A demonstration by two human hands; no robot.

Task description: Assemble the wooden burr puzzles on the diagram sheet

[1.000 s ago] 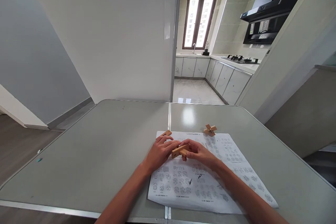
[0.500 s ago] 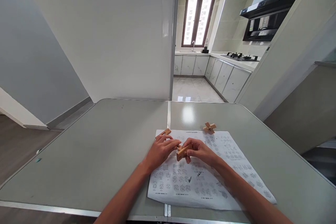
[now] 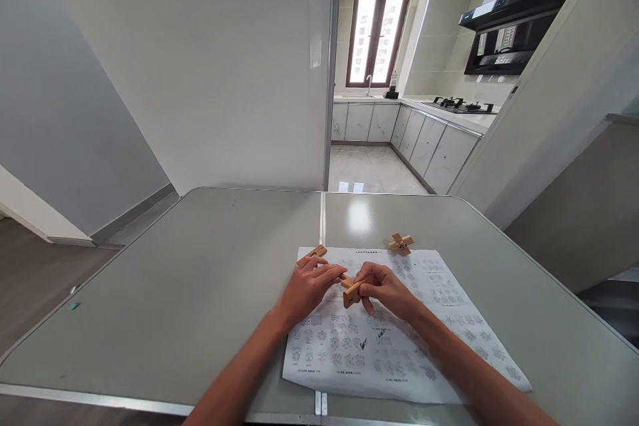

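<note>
Notched wooden puzzle pieces [image 3: 352,295], partly fitted across one another, are between my two hands just above the printed sheet [image 3: 344,373]. My right hand [image 3: 387,287] pinches them between thumb and bent fingers. From the other side, the fingertips of my left hand [image 3: 310,287] close on the far end of the wood; its thumb is hidden. Behind the left fingers, a loose wooden piece [image 3: 318,251] with a dark mark lies at the sheet's top left corner. An assembled wooden cross puzzle [image 3: 400,244] rests by the sheet's top edge.
The sheet, covered in small diagrams, lies on a grey-green table [image 3: 164,299] with a metal seam [image 3: 322,219] down its middle. A small teal bit [image 3: 74,306] is near the left edge. Beyond stand a white wall [image 3: 249,80] and a kitchen doorway.
The wooden pieces and my right hand have shifted slightly right, and the pieces' near end has tilted a little. My left hand has hardly moved. The whole view has shifted slightly.
</note>
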